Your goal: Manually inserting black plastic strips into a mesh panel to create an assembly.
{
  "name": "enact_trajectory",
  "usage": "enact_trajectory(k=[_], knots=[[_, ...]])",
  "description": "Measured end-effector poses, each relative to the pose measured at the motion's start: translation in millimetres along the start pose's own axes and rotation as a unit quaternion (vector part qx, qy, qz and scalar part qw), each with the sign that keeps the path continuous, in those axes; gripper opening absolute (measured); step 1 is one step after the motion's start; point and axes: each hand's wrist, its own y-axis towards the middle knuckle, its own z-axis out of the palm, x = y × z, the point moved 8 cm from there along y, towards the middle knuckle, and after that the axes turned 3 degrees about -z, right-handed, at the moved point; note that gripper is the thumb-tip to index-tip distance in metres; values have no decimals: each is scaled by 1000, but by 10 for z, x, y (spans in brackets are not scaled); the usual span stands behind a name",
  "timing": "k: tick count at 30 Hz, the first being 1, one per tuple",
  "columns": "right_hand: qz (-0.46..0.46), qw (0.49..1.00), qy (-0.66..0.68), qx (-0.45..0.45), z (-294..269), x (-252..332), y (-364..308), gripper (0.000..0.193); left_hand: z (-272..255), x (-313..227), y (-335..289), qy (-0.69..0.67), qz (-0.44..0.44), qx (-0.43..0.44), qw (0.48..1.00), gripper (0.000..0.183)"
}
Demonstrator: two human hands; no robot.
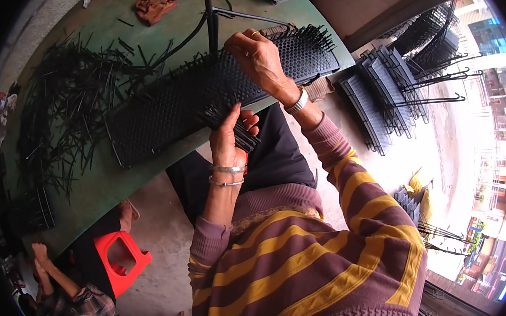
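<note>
A long black perforated panel [160, 115] lies slantwise along the near edge of the green table, its surface full of small holes. Thin black sticks stand in rows along its far side and right end. My left hand [230, 133] is closed round a bundle of thin black sticks [245, 136] above the panel's near edge. Over the panel's far edge, my right hand [257, 59] has its fingers pinched together beside the standing sticks. Whatever sits between those fingertips is too small to make out.
Loose black sticks [75, 94] pile up on the table's left [92, 188]. A black upright post [210, 19] rises behind the panel. A red cloth [163, 1] lies at the back. Black racks [387, 85] stand at right, a red stool [121, 260] and another person [77, 308] at lower left.
</note>
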Motion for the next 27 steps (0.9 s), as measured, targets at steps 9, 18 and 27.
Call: enact_trajectory(k=[9,18,27], knots=[[24,995,-99,1,45,81,110,5,27,3,30,7,6,18,1000,17],[60,994,-86,-24,-52,89,-43,5,-4,-24,35,9,14,28,999,16],[123,992,5,38,-12,-74,-120,20,-6,-3,47,-6,7,8,1000,15]])
